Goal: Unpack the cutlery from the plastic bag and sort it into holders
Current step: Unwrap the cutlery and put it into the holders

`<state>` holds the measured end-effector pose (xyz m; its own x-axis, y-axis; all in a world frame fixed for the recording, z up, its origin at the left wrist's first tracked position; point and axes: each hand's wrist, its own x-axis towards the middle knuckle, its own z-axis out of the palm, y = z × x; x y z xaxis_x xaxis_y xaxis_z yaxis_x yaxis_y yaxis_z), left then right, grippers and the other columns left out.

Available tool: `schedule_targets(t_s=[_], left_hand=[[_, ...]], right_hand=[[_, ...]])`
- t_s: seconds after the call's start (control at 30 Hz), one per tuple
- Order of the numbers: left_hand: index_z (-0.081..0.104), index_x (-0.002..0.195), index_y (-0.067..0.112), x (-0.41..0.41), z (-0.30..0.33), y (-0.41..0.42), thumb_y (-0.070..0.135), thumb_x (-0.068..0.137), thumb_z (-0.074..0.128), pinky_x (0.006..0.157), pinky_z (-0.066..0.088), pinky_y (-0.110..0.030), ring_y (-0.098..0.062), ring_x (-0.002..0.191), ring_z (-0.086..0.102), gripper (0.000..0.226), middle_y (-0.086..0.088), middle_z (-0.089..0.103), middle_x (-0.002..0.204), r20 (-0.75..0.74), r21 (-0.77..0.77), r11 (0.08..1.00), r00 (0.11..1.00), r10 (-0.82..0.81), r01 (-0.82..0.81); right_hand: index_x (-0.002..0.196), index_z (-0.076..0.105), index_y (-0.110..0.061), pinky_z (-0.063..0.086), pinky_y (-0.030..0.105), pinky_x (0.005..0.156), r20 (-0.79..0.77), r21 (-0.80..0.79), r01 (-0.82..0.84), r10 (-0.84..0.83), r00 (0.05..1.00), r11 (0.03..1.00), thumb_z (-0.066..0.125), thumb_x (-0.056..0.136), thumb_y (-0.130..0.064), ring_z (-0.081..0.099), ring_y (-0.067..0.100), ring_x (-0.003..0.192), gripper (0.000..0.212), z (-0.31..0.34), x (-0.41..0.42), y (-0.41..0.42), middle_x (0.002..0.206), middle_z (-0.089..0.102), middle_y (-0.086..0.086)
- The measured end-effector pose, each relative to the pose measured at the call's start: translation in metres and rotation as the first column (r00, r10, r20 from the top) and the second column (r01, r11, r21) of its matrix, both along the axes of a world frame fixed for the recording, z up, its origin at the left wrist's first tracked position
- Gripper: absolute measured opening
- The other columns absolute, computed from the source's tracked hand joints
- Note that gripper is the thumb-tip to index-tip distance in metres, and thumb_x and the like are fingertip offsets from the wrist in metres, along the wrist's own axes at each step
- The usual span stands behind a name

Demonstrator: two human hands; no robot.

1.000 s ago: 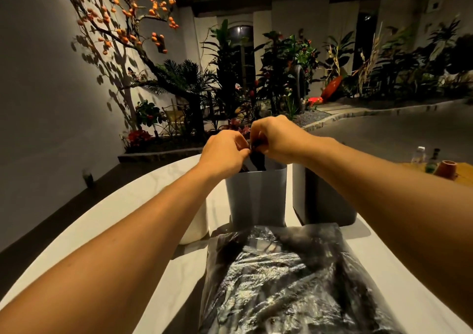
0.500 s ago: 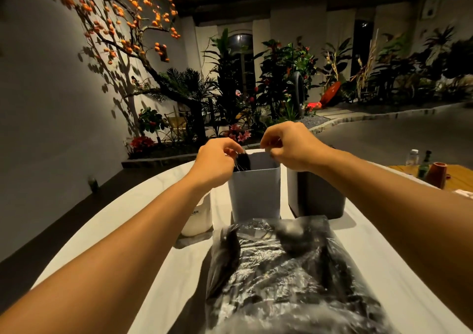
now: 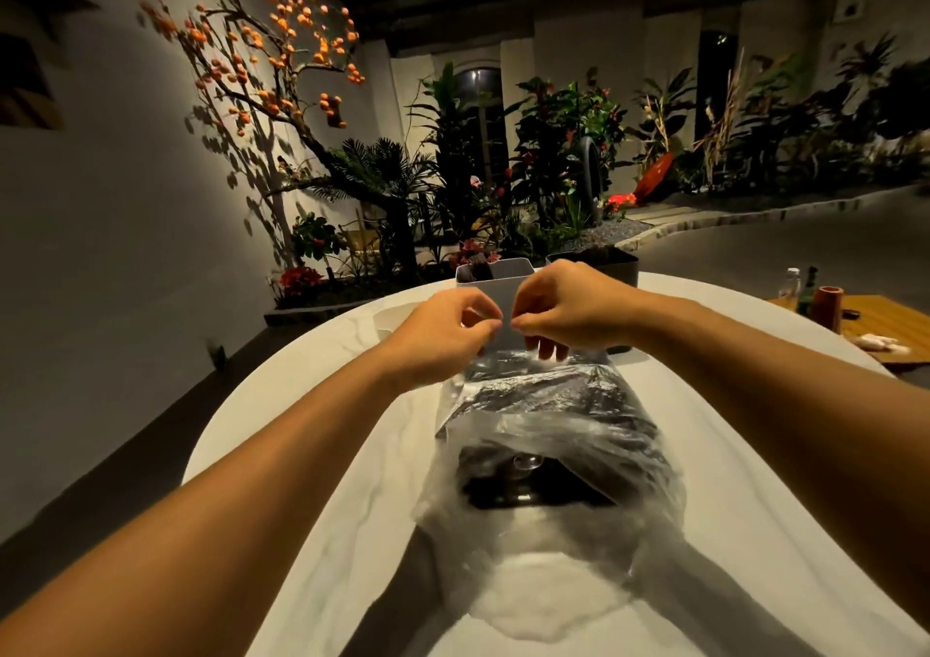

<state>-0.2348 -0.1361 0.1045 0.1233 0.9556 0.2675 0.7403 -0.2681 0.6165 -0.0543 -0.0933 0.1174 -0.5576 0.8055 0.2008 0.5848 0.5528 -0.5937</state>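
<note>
White marble-look table [image 3: 312, 455] is lit warmly, with plants [image 3: 553, 153] banked along the dim room's wall. Bag [image 3: 548, 455] of dark cutlery is laid before grey holder [image 3: 495, 281]; its top edge seems pinched by left hand [image 3: 443, 329] and right hand [image 3: 568, 307].

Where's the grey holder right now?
In the head view the grey holder stands at the table's far edge, centre, just behind both hands, with the dark holder beside it on the right and the plastic bag in front.
</note>
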Motion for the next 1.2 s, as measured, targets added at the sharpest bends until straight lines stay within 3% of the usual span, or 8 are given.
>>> schedule_targets(t_s=[0.17, 0.3, 0.4, 0.53, 0.7, 0.83, 0.97, 1.2], left_hand=[[0.059, 0.126, 0.014, 0.007, -0.021, -0.036, 0.017, 0.094, 0.063, 0.098, 0.055, -0.039, -0.019, 0.110, 0.064, 0.032, -0.008, 0.067, 0.123, -0.105, -0.197, 0.978, 0.990, -0.089, 0.067], [0.044, 0.141, 0.023, 0.014, -0.052, -0.050, 0.032, 0.083, 0.080, 0.097, 0.055, -0.038, -0.021, 0.112, 0.060, 0.069, -0.001, 0.059, 0.127, -0.281, -0.286, 0.958, 0.955, -0.092, 0.007], [0.054, 0.125, 0.030, 0.012, -0.075, -0.050, 0.026, 0.085, 0.078, 0.078, 0.055, -0.035, -0.022, 0.096, 0.060, 0.047, 0.002, 0.064, 0.113, -0.519, 0.060, 0.980, 0.833, 0.192, -0.189], [0.060, 0.111, 0.021, 0.012, -0.087, -0.047, 0.016, 0.092, 0.067, 0.078, 0.055, -0.039, -0.024, 0.089, 0.058, 0.020, -0.002, 0.064, 0.107, -0.314, 0.381, 0.850, 0.813, 0.490, -0.365], [0.058, 0.105, 0.014, 0.019, -0.097, -0.044, 0.001, 0.078, 0.074, 0.072, 0.053, -0.025, -0.017, 0.087, 0.053, 0.033, -0.003, 0.057, 0.101, -0.275, 0.674, 0.739, 0.934, 0.229, 0.017], [0.067, 0.104, 0.014, 0.021, -0.111, -0.042, 0.006, 0.083, 0.076, 0.067, 0.041, -0.013, -0.017, 0.082, 0.057, 0.025, -0.002, 0.062, 0.098, -0.547, 0.451, 0.813, 0.834, -0.073, 0.367], [0.055, 0.136, 0.026, 0.001, -0.122, -0.032, 0.042, 0.081, 0.080, 0.100, 0.048, -0.029, -0.016, 0.118, 0.052, 0.063, 0.006, 0.058, 0.132, -0.521, 0.312, 0.926, 0.853, -0.018, 0.211], [0.002, 0.160, 0.026, -0.018, -0.112, -0.015, 0.096, 0.059, 0.040, 0.122, -0.014, -0.032, -0.017, 0.154, -0.007, 0.129, 0.000, 0.000, 0.168, -0.612, 0.213, 0.972, 0.789, 0.057, 0.096]], right_hand=[[0.099, 0.070, -0.004, 0.061, 0.036, 0.082, 0.129, -0.381, -0.097, 0.157, 0.979, 0.919, 0.059, 0.096, -0.009, 0.075, 0.025, 0.084, 0.012, -0.007, 0.007, -0.049, 0.093, 0.075, 0.015], [0.111, 0.072, -0.005, 0.057, 0.030, 0.089, 0.366, -0.354, 0.002, 0.136, 0.921, 0.935, 0.056, 0.097, -0.009, 0.072, 0.019, 0.095, 0.021, -0.038, 0.004, -0.069, 0.106, 0.074, 0.010], [0.112, 0.072, -0.007, 0.054, 0.033, 0.086, 0.540, -0.083, 0.032, 0.018, 0.841, 0.996, 0.054, 0.096, -0.012, 0.066, 0.022, 0.095, 0.025, -0.055, 0.008, -0.069, 0.104, 0.071, 0.009], [0.108, 0.068, -0.011, 0.056, 0.038, 0.080, 0.668, 0.230, 0.039, -0.187, 0.721, 0.973, 0.054, 0.094, -0.015, 0.060, 0.023, 0.085, 0.020, -0.071, 0.022, -0.062, 0.081, 0.058, 0.002], [0.132, 0.060, -0.022, 0.053, 0.037, 0.095, 0.638, 0.406, -0.038, -0.254, 0.727, 0.913, 0.075, 0.083, -0.020, 0.053, 0.024, 0.120, 0.051, -0.082, 0.034, -0.052, 0.131, 0.058, 0.002], [0.121, 0.068, -0.025, 0.055, 0.036, 0.091, 0.629, 0.340, -0.077, -0.165, 0.760, 0.937, 0.081, 0.079, -0.018, 0.059, 0.021, 0.104, 0.045, -0.089, 0.029, -0.047, 0.114, 0.064, 0.000], [0.126, 0.064, -0.025, 0.055, 0.033, 0.091, 0.618, 0.266, -0.045, -0.134, 0.774, 0.963, 0.078, 0.082, -0.016, 0.059, 0.021, 0.106, 0.046, -0.092, 0.034, -0.041, 0.116, 0.063, 0.000], [0.151, 0.035, -0.031, 0.028, 0.042, 0.118, 0.679, 0.313, -0.107, -0.143, 0.720, 0.944, 0.078, 0.081, -0.036, 0.026, 0.024, 0.146, 0.082, -0.089, 0.029, -0.030, 0.157, 0.032, -0.001]])
